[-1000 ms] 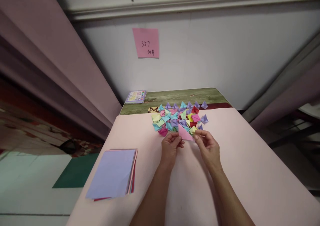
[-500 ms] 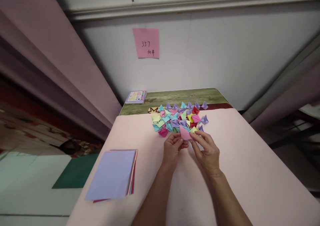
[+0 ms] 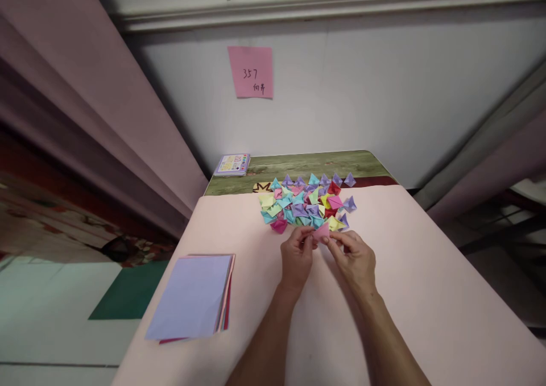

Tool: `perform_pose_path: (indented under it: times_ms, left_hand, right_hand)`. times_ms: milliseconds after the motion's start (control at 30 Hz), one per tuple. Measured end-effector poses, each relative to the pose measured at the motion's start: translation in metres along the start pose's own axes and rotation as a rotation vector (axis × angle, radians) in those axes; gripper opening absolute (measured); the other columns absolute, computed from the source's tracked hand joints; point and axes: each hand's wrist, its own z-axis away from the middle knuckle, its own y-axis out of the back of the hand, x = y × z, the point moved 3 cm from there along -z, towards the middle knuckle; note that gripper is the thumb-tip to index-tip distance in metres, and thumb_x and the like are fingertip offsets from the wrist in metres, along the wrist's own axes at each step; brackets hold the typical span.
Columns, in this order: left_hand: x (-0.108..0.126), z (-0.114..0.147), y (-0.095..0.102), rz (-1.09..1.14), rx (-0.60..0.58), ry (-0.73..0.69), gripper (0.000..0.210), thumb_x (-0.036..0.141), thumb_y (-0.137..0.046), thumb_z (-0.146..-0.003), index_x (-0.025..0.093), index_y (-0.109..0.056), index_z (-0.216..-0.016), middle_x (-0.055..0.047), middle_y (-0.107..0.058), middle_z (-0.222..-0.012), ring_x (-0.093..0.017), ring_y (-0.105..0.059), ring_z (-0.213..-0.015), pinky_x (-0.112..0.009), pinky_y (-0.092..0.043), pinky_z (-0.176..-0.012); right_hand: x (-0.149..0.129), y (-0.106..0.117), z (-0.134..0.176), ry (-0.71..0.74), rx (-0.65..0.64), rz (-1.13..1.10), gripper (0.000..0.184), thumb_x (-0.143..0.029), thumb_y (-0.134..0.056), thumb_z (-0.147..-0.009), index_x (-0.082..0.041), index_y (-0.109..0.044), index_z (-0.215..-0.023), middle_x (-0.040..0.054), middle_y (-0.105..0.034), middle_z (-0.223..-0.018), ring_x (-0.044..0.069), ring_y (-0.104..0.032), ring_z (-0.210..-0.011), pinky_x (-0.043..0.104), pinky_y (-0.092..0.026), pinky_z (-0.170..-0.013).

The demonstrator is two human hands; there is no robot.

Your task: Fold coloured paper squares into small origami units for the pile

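Observation:
A small piece of folded pink paper (image 3: 321, 233) is pinched between both hands above the cloth. My left hand (image 3: 297, 254) grips its left side with thumb and fingers closed. On the right side, my right hand (image 3: 353, 258) pinches it between thumb and forefinger. Fingertips hide part of the paper's lower edge. Just beyond my hands lies a cluster of folded paper boats (image 3: 298, 210) in purple, turquoise, yellow, green, red and pink. A yellow folded boat (image 3: 335, 224) sits nearest my right fingertips.
A stack of square coloured paper (image 3: 190, 296), lilac on top, lies at the left on the pale pink tablecloth (image 3: 251, 283). Printed cards or booklets (image 3: 232, 164) rest at the far left corner. A pink note (image 3: 251, 72) hangs on the wall behind. Curtains flank the table.
The pink paper has turned between my fingers; its tall upright point now lies lower and tilts to the right. Both hands have shifted slightly as they keep hold of it.

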Motion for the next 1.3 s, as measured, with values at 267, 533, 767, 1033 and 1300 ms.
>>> perform_pose_path:
  times_ms: [267, 533, 767, 1033, 1300]
  left_hand:
    - [0.005, 0.008, -0.005, -0.218, -0.059, -0.178, 0.023, 0.021, -0.06, -0.085, 0.022, -0.068, -0.106, -0.005, -0.073, -0.097, -0.017, -0.069, -0.081, -0.027, -0.054, -0.077]
    - [0.01, 0.002, -0.01, 0.337, -0.197, 0.161, 0.04, 0.041, -0.067, -0.084, 0.017, -0.062, -0.116, -0.001, -0.063, -0.078, -0.013, -0.062, -0.064, -0.029, -0.056, -0.064]
    - [0.006, 0.001, -0.009, 0.481, -0.401, 0.392, 0.032, 0.036, -0.076, -0.076, 0.013, -0.067, -0.097, -0.001, -0.064, -0.067, -0.01, -0.058, -0.051, -0.023, -0.05, -0.052]
    - [0.007, 0.003, -0.005, 0.467, -0.421, 0.49, 0.031, 0.04, -0.076, -0.076, 0.016, -0.057, -0.078, 0.003, -0.059, -0.052, -0.009, -0.05, -0.039, -0.019, -0.042, -0.038]
    - [0.002, -0.006, 0.0, 0.295, -0.233, 0.29, 0.032, 0.036, -0.082, -0.068, 0.014, -0.061, -0.076, 0.0, -0.066, -0.069, -0.012, -0.063, -0.06, -0.024, -0.056, -0.057]
  right_hand:
    - [0.012, -0.01, 0.001, -0.518, -0.179, -0.6, 0.043, -0.057, -0.078, -0.068, -0.017, -0.072, -0.084, -0.0019, -0.061, -0.058, 0.008, -0.037, -0.044, 0.023, -0.03, -0.045]
    - [0.002, -0.009, -0.001, -0.472, -0.285, -0.861, 0.039, -0.054, -0.076, -0.074, -0.018, -0.062, -0.071, -0.0032, -0.055, -0.056, 0.007, -0.037, -0.046, 0.021, -0.027, -0.045]
    - [0.003, -0.012, 0.002, -0.445, -0.476, -0.937, 0.037, -0.053, -0.069, -0.083, -0.018, -0.061, -0.072, -0.0043, -0.047, -0.052, 0.008, -0.032, -0.045, 0.022, -0.023, -0.043]
    - [0.009, -0.007, 0.001, -0.494, -0.502, -0.905, 0.036, -0.05, -0.074, -0.079, -0.018, -0.059, -0.071, -0.0046, -0.05, -0.051, 0.006, -0.036, -0.045, 0.019, -0.029, -0.044]
    - [0.008, -0.006, -0.002, -0.321, -0.402, -0.676, 0.033, -0.046, -0.08, -0.073, -0.018, -0.065, -0.081, 0.0006, -0.063, -0.069, 0.011, -0.053, -0.058, 0.022, -0.044, -0.055]
